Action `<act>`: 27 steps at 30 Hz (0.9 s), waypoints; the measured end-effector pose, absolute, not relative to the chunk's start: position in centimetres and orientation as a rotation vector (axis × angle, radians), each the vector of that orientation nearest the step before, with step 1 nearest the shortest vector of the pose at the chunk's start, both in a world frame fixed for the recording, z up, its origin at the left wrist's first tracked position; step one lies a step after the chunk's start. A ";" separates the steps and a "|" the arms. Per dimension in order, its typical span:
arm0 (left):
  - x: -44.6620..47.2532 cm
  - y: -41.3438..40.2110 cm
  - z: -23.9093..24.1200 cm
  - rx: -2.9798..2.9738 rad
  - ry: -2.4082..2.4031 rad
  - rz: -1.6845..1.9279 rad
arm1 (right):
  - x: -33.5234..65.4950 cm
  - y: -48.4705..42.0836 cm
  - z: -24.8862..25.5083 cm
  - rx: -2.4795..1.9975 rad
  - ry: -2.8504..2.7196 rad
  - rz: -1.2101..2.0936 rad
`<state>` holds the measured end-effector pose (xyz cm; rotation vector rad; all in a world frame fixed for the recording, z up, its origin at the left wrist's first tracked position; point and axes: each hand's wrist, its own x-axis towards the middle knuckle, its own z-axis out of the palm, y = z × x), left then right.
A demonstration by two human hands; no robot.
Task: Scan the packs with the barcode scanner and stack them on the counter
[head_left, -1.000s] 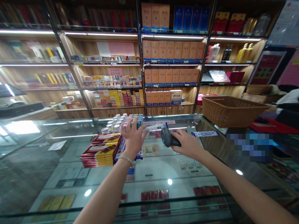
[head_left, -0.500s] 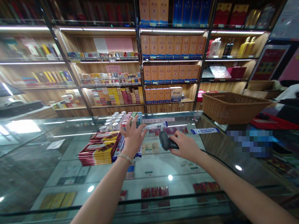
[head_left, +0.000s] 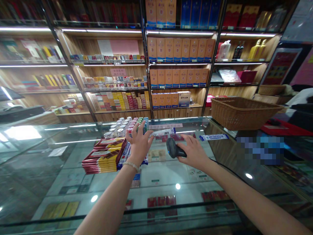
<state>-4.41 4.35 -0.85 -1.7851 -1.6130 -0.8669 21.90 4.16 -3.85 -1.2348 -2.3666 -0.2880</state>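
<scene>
Your right hand (head_left: 193, 151) grips a smooth black scanner (head_left: 172, 147). At its nine o'clock, your open left hand (head_left: 139, 145) touches white-capped bottles (head_left: 118, 130), labels unreadable.

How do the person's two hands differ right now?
The left hand lies fingers spread against a pack of capped bottles; the right hand is closed around a black scanner. The left hand reaches farther forward than the right hand. The left hand's wrist wears a bracelet; the right hand's is bare. Both are over the glass counter.
</scene>
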 end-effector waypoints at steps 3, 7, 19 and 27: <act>-4.4 4.4 -0.9 -1.791 -1.614 -0.872 | 22.0 4.4 -4.2 -1.206 -2.323 -0.308; -4.5 4.5 -1.1 -1.794 -1.610 -0.901 | 22.1 4.6 -4.5 -1.234 -2.315 -0.271; -4.0 3.9 -0.1 -1.799 -1.578 -0.899 | 23.0 5.4 -1.8 -1.223 -2.253 -0.461; -2.1 2.7 0.5 -1.865 -1.476 -0.904 | 23.1 8.1 -0.2 -1.031 -2.152 -0.591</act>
